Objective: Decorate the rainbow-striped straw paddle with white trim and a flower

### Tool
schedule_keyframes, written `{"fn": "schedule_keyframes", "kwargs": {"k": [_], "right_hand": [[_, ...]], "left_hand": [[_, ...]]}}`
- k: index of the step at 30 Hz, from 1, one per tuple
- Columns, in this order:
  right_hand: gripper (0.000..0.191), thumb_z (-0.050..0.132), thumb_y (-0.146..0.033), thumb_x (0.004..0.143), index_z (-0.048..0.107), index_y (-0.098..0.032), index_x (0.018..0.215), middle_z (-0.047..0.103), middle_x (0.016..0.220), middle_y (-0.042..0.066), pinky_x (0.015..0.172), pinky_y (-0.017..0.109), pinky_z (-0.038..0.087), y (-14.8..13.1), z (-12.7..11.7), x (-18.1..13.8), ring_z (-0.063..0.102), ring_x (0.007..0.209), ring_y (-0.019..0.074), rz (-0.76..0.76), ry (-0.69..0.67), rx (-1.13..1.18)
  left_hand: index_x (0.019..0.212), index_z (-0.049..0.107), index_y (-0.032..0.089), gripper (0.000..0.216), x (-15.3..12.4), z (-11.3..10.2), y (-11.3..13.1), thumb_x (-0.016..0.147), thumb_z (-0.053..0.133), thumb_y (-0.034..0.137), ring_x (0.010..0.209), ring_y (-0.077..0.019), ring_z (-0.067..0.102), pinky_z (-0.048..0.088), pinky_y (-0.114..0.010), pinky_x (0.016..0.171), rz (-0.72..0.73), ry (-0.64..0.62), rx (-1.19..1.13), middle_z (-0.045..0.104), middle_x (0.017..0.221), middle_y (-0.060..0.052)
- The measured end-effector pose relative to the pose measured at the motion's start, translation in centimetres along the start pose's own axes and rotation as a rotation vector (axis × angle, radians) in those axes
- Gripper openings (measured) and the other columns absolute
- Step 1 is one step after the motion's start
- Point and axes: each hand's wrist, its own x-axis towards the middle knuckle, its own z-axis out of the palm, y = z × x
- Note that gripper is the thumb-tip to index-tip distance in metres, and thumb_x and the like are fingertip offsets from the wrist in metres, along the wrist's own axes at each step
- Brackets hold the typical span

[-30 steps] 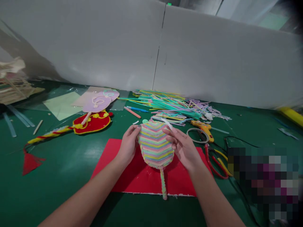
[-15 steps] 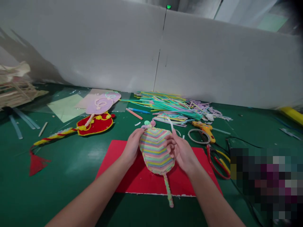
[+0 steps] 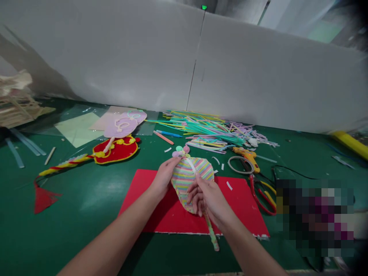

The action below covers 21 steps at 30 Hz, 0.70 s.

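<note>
Your left hand [image 3: 164, 177] grips the far left edge of the fan [image 3: 179, 183], right beside the flower [image 3: 183, 150] on its far end. The fan lies between your two hands, over the red board [image 3: 152, 218]; whether it rests on the board or is held above it, you cannot tell from this view. Its long axis slants from the flower, far and a little left, to the handle [image 3: 213, 235], near and right. Your left hand is the closer one to the flower. The white strip [image 3: 191, 165] crosses the far part of the fan's face, one end close to the flower, the other pinched in your right hand [image 3: 209, 196]. That hand sits over the fan's near right part, its other fingers loosely curled, hiding where face meets handle.

Left to right, you see the flower's soft, round petals in purple, green and pink; then the face, broad and rounded, banded in pink, yellow, pale green and bluish tones that bend midway; then the handle, thin, knobbly, and mottled green and pink.
</note>
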Motion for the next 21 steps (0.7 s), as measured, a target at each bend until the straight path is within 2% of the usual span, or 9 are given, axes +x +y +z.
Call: {"fn": "schedule_keyframes", "kwargs": {"k": [2, 4, 6, 8, 9, 11, 13, 15, 21], "right_hand": [[0.046, 0.053, -0.058, 0.078, 0.060, -0.013, 0.071, 0.064, 0.052, 0.002, 0.024, 0.015, 0.033, -0.2, -0.2, 0.0, 0.049, 0.029, 0.0073, -0.118, 0.061, -0.037], [0.037, 0.057, -0.052, 0.078, 0.063, -0.015, 0.080, 0.067, 0.060, 0.002, 0.027, 0.017, 0.037, -0.6, -0.8, 0.0, 0.051, 0.032, 0.0080, -0.329, 0.198, -0.142], [0.027, 0.059, -0.042, 0.080, 0.065, -0.016, 0.085, 0.070, 0.068, 0.003, 0.037, 0.020, 0.048, -1.2, -1.9, 0.1, 0.059, 0.043, 0.0112, -0.642, 0.395, -0.350], [0.015, 0.058, -0.029, 0.083, 0.068, -0.018, 0.088, 0.073, 0.077, 0.004, 0.057, 0.024, 0.056, -1.7, -3.4, 0.3, 0.067, 0.061, 0.0145, -1.009, 0.537, -0.662], [0.014, 0.058, -0.023, 0.083, 0.068, -0.019, 0.091, 0.073, 0.082, 0.005, 0.066, 0.024, 0.057, -1.9, -4.1, 0.4, 0.069, 0.069, 0.0153, -1.175, 0.539, -0.834], [0.019, 0.056, -0.014, 0.084, 0.067, -0.018, 0.099, 0.073, 0.090, 0.006, 0.074, 0.024, 0.056, -2.1, -5.4, 0.5, 0.069, 0.080, 0.0161, -1.405, 0.423, -1.128], [0.026, 0.053, -0.010, 0.085, 0.063, -0.015, 0.108, 0.072, 0.095, 0.009, 0.077, 0.025, 0.056, -2.1, -6.3, 0.6, 0.068, 0.088, 0.0173, -1.509, 0.269, -1.301], [0.030, 0.050, -0.008, 0.086, 0.060, -0.013, 0.113, 0.072, 0.098, 0.012, 0.079, 0.027, 0.056, -1.8, -7.0, 0.6, 0.067, 0.093, 0.0188, -1.544, 0.182, -1.378], [0.037, 0.045, -0.003, 0.086, 0.057, -0.013, 0.120, 0.070, 0.103, 0.012, 0.080, 0.026, 0.056, -0.5, -7.6, 0.7, 0.066, 0.097, 0.0196, -1.540, 0.164, -1.494]], "left_hand": [[0.085, 0.071, 0.014, 0.031, -0.1, 0.1, 0.1, 0.063, 0.073, 0.036, 0.090, -0.0241, 0.064, 0.046, -0.030, 0.078, -0.013, -0.006, 0.014, 0.072, 0.091, -0.008], [0.085, 0.070, 0.013, 0.032, -0.3, 0.1, 0.2, 0.062, 0.074, 0.035, 0.086, -0.0240, 0.065, 0.047, -0.030, 0.076, -0.034, -0.014, -0.005, 0.072, 0.087, -0.008], [0.088, 0.069, 0.013, 0.033, -0.4, 0.1, 0.3, 0.062, 0.074, 0.034, 0.085, -0.0237, 0.065, 0.048, -0.031, 0.076, -0.063, -0.031, -0.034, 0.072, 0.087, -0.009], [0.090, 0.069, 0.013, 0.032, -0.5, 0.1, 0.4, 0.064, 0.073, 0.033, 0.085, -0.0225, 0.064, 0.048, -0.030, 0.076, -0.081, -0.059, -0.042, 0.072, 0.088, -0.008], [0.090, 0.069, 0.014, 0.031, -0.5, 0.1, 0.4, 0.065, 0.072, 0.032, 0.084, -0.0217, 0.064, 0.048, -0.029, 0.075, -0.084, -0.073, -0.042, 0.071, 0.088, -0.007], [0.088, 0.069, 0.015, 0.027, -0.5, 0.1, 0.3, 0.066, 0.072, 0.031, 0.083, -0.0201, 0.064, 0.048, -0.028, 0.075, -0.088, -0.093, -0.047, 0.071, 0.088, -0.006], [0.087, 0.069, 0.015, 0.025, -0.5, 0.1, 0.3, 0.066, 0.072, 0.031, 0.081, -0.0194, 0.064, 0.048, -0.028, 0.074, -0.100, -0.088, -0.054, 0.071, 0.087, -0.006], [0.085, 0.069, 0.015, 0.025, -0.5, 0.1, 0.2, 0.066, 0.072, 0.031, 0.079, -0.0201, 0.065, 0.047, -0.028, 0.073, -0.111, -0.076, -0.054, 0.071, 0.085, -0.006], [0.085, 0.069, 0.015, 0.029, -0.3, 0.1, 0.1, 0.063, 0.073, 0.033, 0.085, -0.0240, 0.065, 0.046, -0.031, 0.077, -0.095, -0.058, -0.029, 0.072, 0.084, -0.007]]}}
